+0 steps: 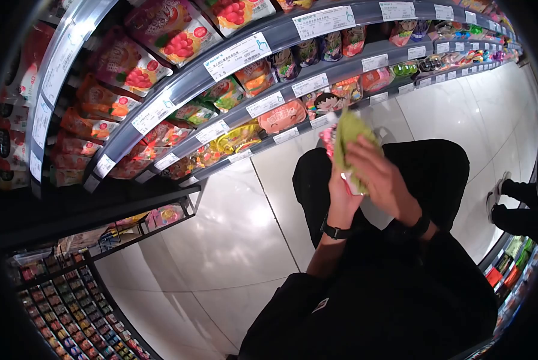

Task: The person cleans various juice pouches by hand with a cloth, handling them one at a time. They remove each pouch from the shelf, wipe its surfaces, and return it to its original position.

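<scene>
Left hand [343,195] and right hand [382,174] clasp a green packet [348,133], probably snacks

The person is wearing a black top [389,306] and black trousers [440,174]. A black wristwatch [335,231] is sitting just behind the left hand [341,192], a dark band [421,227] is circling the wrist behind the right hand [382,174], and the left sleeve is ending near the elbow.

Snack-stocked shelves [191,83] (white price labels [238,56])
</scene>
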Demonstrator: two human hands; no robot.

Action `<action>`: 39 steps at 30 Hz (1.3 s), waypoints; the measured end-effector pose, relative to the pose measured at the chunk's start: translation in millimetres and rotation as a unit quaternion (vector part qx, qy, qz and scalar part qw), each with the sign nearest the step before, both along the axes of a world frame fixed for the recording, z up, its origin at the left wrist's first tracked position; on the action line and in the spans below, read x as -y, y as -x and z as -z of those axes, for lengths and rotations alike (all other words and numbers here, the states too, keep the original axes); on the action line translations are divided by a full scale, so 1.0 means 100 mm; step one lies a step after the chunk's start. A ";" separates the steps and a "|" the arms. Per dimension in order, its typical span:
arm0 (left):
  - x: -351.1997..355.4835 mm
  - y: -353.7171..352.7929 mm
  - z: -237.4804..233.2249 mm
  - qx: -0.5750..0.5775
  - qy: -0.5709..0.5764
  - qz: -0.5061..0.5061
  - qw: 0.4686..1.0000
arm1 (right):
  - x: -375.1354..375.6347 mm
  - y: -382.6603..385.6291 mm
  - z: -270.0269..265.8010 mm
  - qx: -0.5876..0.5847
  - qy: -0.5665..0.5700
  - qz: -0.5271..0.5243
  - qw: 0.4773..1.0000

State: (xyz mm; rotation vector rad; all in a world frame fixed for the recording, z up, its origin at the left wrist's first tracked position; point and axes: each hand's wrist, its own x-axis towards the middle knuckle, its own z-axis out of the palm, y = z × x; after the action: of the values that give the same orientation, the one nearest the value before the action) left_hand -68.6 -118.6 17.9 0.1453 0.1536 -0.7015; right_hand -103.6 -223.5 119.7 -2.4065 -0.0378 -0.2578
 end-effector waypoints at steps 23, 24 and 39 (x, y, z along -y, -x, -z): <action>-0.19 -0.10 -0.09 0.373 -0.157 0.205 0.891 | 0.77 0.15 -0.36 -0.045 -0.376 0.148 0.914; -0.19 -0.10 -0.07 0.377 -0.160 0.217 0.886 | 0.81 0.10 -0.45 -0.046 -0.241 0.063 0.967; 0.37 -0.22 -0.51 0.638 -0.491 -0.094 0.586 | 0.99 0.14 -0.46 -0.178 -0.162 0.147 0.959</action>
State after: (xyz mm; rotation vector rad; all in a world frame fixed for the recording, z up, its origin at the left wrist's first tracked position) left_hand -47.1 -156.0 68.6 1.6549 -0.8772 -0.0717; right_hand -117.6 -322.6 165.7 -2.0896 0.4932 0.0380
